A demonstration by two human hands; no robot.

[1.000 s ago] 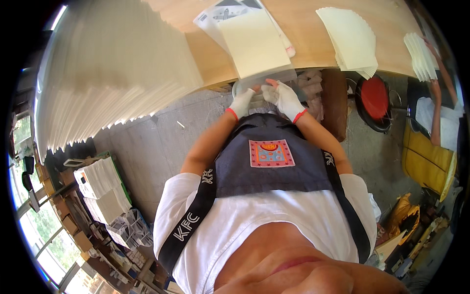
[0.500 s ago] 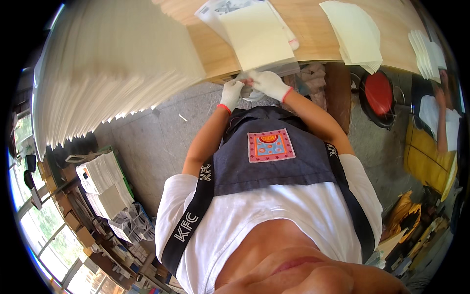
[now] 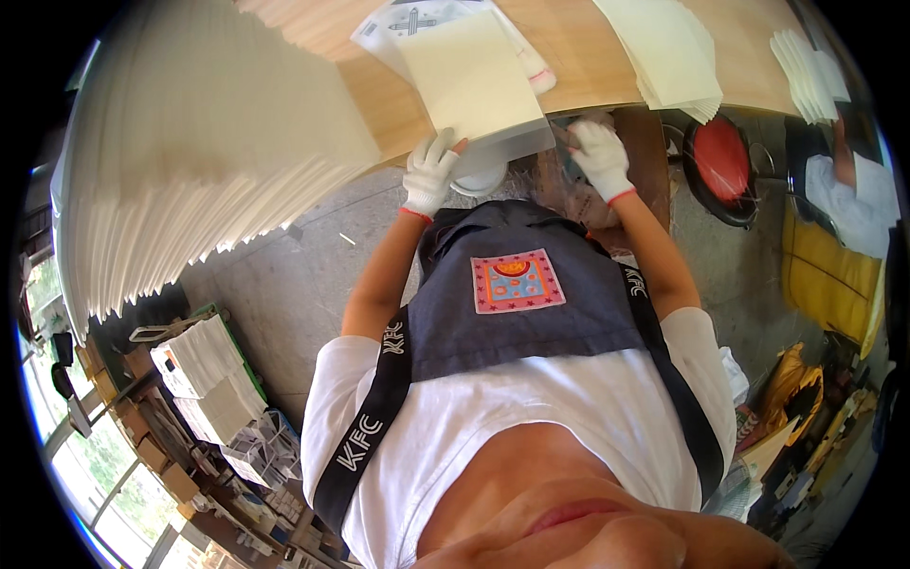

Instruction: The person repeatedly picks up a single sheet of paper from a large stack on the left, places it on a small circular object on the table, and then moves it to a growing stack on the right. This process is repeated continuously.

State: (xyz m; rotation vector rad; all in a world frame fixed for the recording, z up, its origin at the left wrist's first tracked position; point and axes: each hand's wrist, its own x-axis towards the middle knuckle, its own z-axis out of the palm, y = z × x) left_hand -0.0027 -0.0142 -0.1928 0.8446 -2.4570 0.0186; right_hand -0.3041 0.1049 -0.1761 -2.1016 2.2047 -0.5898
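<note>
A cream paper pad or sheaf (image 3: 471, 71) lies at the table's near edge. A clear plastic sleeve (image 3: 517, 143) sticks out from under it and overhangs the edge. My left hand (image 3: 429, 178), in a white knit glove with bare fingertips, is open at the near left corner of the paper, with its fingers apart. Whether it touches the sleeve I cannot tell. My right hand (image 3: 599, 157), gloved alike, is held off to the right of the sleeve, fingers spread and nothing seen in them. A printed white packet (image 3: 379, 40) lies partly beneath the paper.
Tall layers of cream paper (image 3: 218, 142) fill the table's left side. More folded sheets (image 3: 668, 57) lie to the right, and a smaller bundle (image 3: 804, 76) farther right. A red-seated stool (image 3: 722, 161) stands below the table (image 3: 573, 57). Another person's arm (image 3: 844, 156) shows at the far right.
My hands were together at the sleeve's near edge; now they are apart. The left moved up to the paper's corner, the right moved out to the right. The view shifted slightly.
</note>
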